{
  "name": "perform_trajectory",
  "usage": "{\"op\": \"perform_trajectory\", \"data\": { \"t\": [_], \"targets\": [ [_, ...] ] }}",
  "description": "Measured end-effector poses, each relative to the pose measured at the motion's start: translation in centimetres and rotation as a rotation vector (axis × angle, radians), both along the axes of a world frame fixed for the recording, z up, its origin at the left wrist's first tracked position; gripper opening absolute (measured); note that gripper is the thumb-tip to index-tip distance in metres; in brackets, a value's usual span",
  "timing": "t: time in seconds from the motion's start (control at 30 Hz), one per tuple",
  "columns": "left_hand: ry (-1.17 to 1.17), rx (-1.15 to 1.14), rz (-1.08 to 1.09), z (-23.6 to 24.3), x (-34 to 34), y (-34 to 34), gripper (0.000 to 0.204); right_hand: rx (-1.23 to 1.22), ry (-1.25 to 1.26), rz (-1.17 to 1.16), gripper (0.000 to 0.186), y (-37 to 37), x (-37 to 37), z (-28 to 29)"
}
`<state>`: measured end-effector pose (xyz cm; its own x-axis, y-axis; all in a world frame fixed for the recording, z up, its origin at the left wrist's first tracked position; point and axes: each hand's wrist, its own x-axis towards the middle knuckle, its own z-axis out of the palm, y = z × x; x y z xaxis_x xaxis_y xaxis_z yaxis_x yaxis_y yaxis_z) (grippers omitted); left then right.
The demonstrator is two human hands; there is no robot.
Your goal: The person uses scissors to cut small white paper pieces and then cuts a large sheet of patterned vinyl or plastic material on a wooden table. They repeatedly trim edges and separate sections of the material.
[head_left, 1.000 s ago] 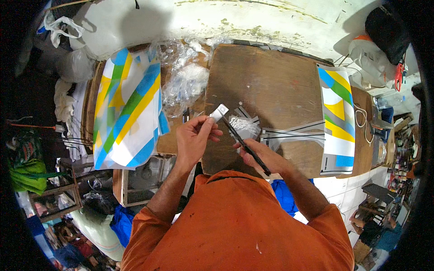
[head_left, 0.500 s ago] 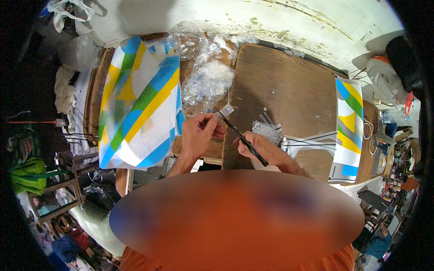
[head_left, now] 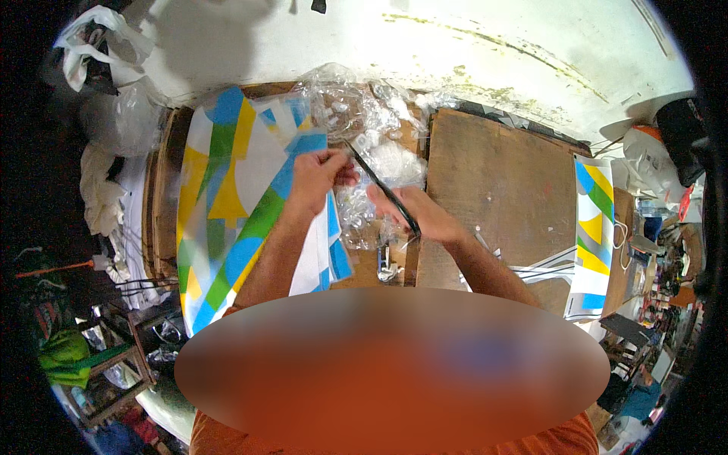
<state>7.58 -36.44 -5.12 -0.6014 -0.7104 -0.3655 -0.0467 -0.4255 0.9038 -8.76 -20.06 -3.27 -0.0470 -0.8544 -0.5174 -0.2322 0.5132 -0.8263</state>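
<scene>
The right hand [head_left: 425,214], over the left edge of the brown board [head_left: 500,174], grasps a long dark tool [head_left: 385,191] (its exact kind is hard to make out). The tool slants up and away, left of the board, its far end near the fingertips of the left hand [head_left: 312,178]. That hand, farther left of the board, has thumb and fingers drawn together; whether anything sits between them I cannot tell. Pale strips with dark lines [head_left: 542,271] lie on the board's near right part, beside a patterned sheet [head_left: 595,227] at its right side. Well left of the board spread patterned sheets [head_left: 233,205] in blue, green, yellow and white. Crumpled clear plastic [head_left: 400,161] is heaped just left of the board, and a stained pale wall [head_left: 455,49] rises beyond it.
</scene>
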Motion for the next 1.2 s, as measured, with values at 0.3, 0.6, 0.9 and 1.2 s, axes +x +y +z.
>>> {"op": "perform_trajectory", "data": {
  "t": [0.3, 0.6, 0.9, 1.2],
  "targets": [
    [0.033, 0.193, 0.054, -5.3, -2.9, -11.3, 0.017, 0.137, 0.035, -0.113, 0.094, -11.0, -1.7, 0.2],
    [-0.092, 0.145, 0.065, -8.9, -4.1, -13.3, 0.013, 0.173, 0.183, -0.236, 0.086, -12.4, -1.9, -2.9],
    [-0.178, -0.065, 0.100, -10.0, -6.8, -13.8, 0.015, -0.162, -0.187, -0.604, 0.060, 7.5, -5.7, -1.9],
    [-0.236, -0.371, 0.134, -10.6, -5.7, -12.4, 0.028, -0.092, -0.052, -1.242, 0.059, 29.0, -3.6, -2.1]
  ]
}}
